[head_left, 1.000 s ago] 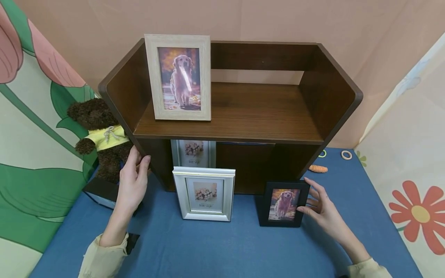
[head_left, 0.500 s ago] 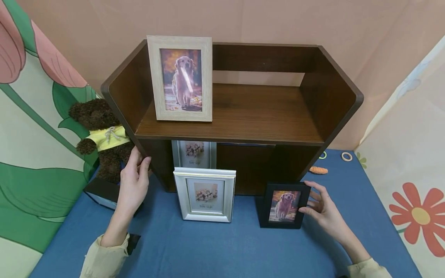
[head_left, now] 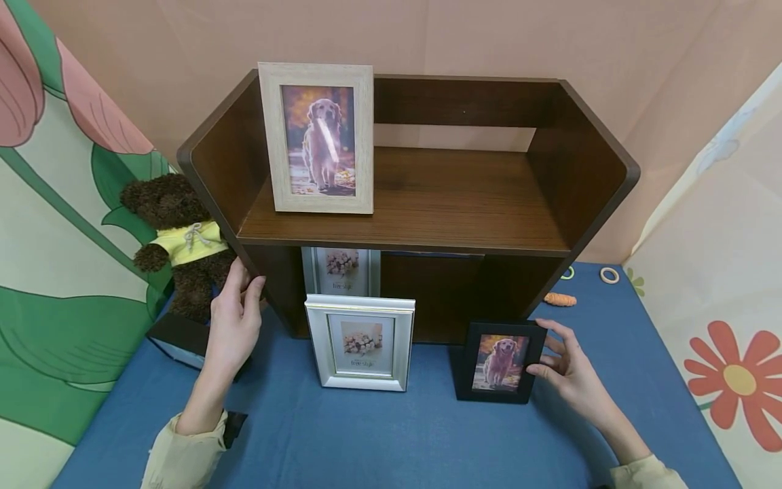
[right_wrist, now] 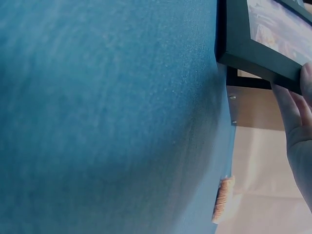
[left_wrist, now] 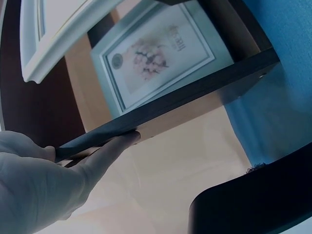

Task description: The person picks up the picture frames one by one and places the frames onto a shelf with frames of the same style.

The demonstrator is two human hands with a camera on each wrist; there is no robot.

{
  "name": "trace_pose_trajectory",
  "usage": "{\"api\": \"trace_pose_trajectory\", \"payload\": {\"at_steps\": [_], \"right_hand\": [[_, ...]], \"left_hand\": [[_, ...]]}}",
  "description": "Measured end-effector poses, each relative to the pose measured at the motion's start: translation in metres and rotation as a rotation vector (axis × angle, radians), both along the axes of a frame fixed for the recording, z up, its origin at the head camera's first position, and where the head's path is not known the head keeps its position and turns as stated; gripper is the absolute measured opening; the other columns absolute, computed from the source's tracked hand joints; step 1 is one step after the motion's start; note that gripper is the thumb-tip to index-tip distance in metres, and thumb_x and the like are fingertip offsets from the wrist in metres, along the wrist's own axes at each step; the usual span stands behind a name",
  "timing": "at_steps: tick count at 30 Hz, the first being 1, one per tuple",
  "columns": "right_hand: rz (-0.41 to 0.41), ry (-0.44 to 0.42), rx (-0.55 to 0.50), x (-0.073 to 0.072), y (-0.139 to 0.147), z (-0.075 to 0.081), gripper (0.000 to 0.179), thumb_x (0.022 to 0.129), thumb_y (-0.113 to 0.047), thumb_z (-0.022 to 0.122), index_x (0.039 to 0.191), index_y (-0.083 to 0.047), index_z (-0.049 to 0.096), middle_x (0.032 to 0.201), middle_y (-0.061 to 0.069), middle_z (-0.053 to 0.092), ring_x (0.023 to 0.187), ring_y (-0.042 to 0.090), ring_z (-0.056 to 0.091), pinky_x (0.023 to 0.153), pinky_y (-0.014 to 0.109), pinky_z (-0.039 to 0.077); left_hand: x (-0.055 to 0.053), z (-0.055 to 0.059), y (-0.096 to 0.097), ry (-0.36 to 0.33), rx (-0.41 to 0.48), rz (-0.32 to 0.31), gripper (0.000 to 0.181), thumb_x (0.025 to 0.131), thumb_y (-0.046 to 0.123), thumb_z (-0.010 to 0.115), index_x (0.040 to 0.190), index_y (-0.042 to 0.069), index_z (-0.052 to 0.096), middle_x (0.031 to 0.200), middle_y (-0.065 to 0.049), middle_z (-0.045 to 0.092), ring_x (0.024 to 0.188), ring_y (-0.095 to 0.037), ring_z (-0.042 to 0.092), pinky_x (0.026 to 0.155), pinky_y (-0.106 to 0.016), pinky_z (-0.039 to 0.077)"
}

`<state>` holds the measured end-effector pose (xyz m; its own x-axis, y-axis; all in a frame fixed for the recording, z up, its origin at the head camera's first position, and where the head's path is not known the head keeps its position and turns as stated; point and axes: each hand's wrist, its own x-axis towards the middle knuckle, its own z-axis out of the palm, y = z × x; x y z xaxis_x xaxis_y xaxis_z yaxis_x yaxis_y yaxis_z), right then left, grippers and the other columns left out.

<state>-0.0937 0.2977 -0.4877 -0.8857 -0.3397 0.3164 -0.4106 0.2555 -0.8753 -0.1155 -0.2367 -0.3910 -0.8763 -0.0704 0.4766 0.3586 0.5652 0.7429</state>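
Observation:
My left hand [head_left: 235,329] grips the front edge of the left side panel of a dark brown wooden shelf [head_left: 464,197], thumb on one face and fingers on the other, as the left wrist view shows. At the right, my right hand [head_left: 574,370] pinches the right edge of a black picture frame [head_left: 462,380] holding a dog photo. This frame stands on the blue cloth before the shelf's right front corner. A silver picture frame [head_left: 363,380] with a flower print stands in front of the shelf's middle. Behind it, a similar frame [head_left: 373,272] is partly hidden in the lower compartment.
A cream picture frame [head_left: 324,205] stands at the left of the upper shelf. Left of the shelf, a brown teddy bear [head_left: 192,244] sits on a dark box [head_left: 177,333]. An orange knitted piece [head_left: 560,299] and small rings [head_left: 609,269] lie at the right.

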Motion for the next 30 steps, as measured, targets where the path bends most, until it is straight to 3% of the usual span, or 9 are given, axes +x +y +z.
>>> {"api": "trace_pose_trajectory", "payload": {"at_steps": [8, 18, 30], "right_hand": [[0.004, -0.004, 0.004, 0.001, 0.001, 0.000, 0.089, 0.087, 0.031, 0.068, 0.160, 0.004, 0.024, 0.139, -0.022, 0.059, 0.106, 0.004, 0.074, 0.080, 0.023, 0.061], [0.020, -0.017, -0.011, 0.002, -0.001, 0.003, 0.086, 0.087, 0.030, 0.067, 0.158, 0.006, 0.024, 0.140, -0.020, 0.060, 0.107, 0.006, 0.074, 0.080, 0.025, 0.061], [-0.002, -0.019, 0.021, 0.003, -0.005, 0.012, 0.086, 0.088, 0.029, 0.068, 0.158, 0.003, 0.026, 0.141, -0.023, 0.057, 0.107, 0.005, 0.073, 0.079, 0.025, 0.061]], "left_hand": [[-0.001, 0.000, 0.001, 0.012, -0.012, 0.013, 0.042, 0.115, 0.004, 0.046, 0.157, 0.000, 0.044, 0.133, -0.027, 0.066, 0.103, -0.037, 0.070, 0.082, -0.005, 0.046], [0.001, 0.000, 0.001, 0.008, -0.027, 0.021, 0.041, 0.114, 0.003, 0.047, 0.155, -0.002, 0.044, 0.133, -0.030, 0.065, 0.104, -0.046, 0.071, 0.083, -0.005, 0.047], [0.002, 0.002, 0.003, 0.044, -0.040, 0.033, 0.042, 0.113, -0.001, 0.048, 0.156, 0.000, 0.045, 0.126, -0.028, 0.067, 0.090, -0.042, 0.071, 0.077, -0.006, 0.045]]}}
